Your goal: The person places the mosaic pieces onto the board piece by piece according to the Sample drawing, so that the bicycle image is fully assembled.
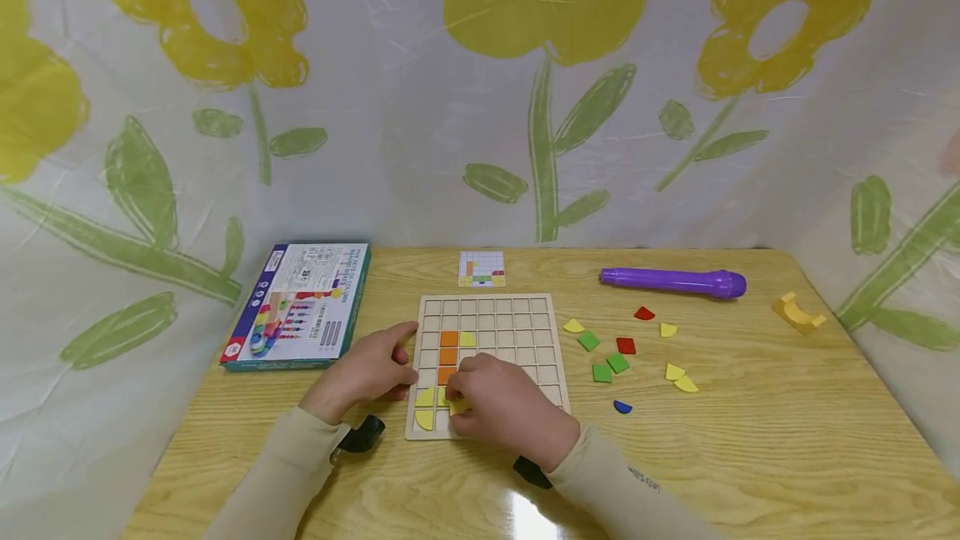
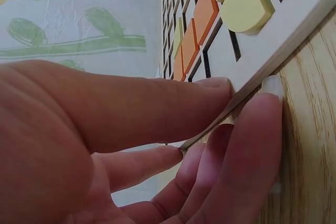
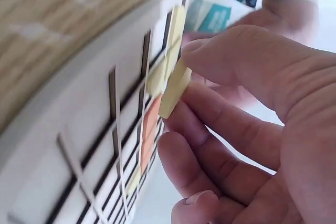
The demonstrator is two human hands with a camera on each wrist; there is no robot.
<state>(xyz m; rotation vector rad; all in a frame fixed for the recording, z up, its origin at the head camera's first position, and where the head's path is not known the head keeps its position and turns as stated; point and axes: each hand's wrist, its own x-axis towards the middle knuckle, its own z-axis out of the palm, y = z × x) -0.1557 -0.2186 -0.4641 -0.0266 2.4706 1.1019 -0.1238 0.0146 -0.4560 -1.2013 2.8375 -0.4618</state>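
1. From the head view, a wooden board (image 1: 526, 354) with a grid of cells lies on the desk (image 1: 405, 490). The right hand (image 1: 502, 407) is over the board's near part, while the left hand (image 1: 367, 367) is at its left edge, thumb and forefinger spread apart.
2. On the board, orange squares (image 1: 448, 357) run in a column, and yellow shapes (image 1: 423, 420) sit in its near left corner.
3. Around the board, I see a box (image 1: 307, 307) to its left, a small card (image 1: 482, 269) just beyond it, and a purple microphone (image 1: 675, 282) beyond it to the right. Right of it lie green squares (image 1: 602, 372), red pieces (image 1: 626, 346) and a blue piece (image 1: 622, 407).
4. From the left wrist, that grip is loose: one fingertip rests on the board's rim, and another reaches down beside it.
5. From the right wrist, that grip is narrow, pinching a yellow tile (image 3: 176, 90) close to the board's face, near the orange squares. Whether the tile touches the board, I cannot tell.
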